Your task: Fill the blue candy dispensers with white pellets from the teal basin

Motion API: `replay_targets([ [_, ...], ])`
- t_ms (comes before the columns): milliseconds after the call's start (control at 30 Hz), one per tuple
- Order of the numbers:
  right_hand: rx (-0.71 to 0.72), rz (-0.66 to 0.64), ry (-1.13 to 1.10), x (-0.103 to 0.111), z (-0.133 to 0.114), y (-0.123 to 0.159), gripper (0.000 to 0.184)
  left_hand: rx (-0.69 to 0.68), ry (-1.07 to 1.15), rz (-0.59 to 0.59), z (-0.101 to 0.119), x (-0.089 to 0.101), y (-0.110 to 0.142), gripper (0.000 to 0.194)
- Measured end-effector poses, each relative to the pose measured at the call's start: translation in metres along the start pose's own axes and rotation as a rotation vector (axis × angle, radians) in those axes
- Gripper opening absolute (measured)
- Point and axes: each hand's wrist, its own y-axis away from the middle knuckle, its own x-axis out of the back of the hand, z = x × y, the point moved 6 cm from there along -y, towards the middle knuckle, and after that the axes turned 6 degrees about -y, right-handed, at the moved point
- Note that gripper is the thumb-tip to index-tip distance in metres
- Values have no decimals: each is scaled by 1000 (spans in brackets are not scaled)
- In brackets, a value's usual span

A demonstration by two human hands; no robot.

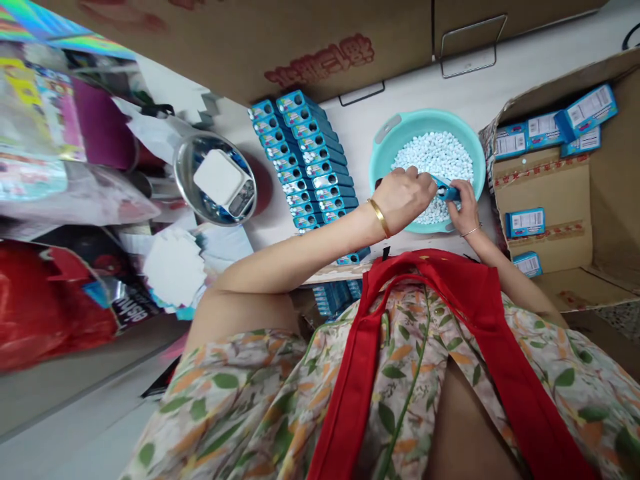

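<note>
Hands over a tub [379, 157] of pellets [436, 148].
Right hand [465, 208], at four o'clock, holds a box [450, 193]; left hand [406, 195], at eight, is curled, its grip hidden.

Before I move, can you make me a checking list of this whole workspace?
Surface: white table, partly covered
Job's things: turquoise bowl of white pellets; blue box at both hands; rows of blue boxes
Clutter: metal bowl holding what looks like a scale; red bag
Grippers: right hand grips the blue box; left hand beside it, grip unclear
Cables: maybe one, top right corner
Surroundings: open carton at right
</note>
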Motion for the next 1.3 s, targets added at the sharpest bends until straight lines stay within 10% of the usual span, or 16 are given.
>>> replay_targets([
  [133, -17, 50, -56, 4, -10, 4, 41, -56, 55, 56, -22, 2, 7, 28],
  [333, -23, 18, -107, 11, -42, -6, 47, -209, 292, 107, -39, -45, -23, 44],
  [533, -163, 334, 145, 114, 18, -51, 58, 95, 303, 278, -118, -46, -42, 36],
  [733, -281, -258, 689, 126, 87, -108, 92, 531, 290, 206, -256, -92, -43, 32],
  [900, -285, -372, 707, 110, 99, -122, 91, 686, 316, 31, -314, -151, -35, 50],
  [1133, -219, -180, 536, 156, 88, -95, 100, 556, 374, 252, -263, -130, -16, 65],
  [1300, -219, 194, 173, 177, 43, -50, 96, 193, 393, -70, -144, -138, -14, 31],
])
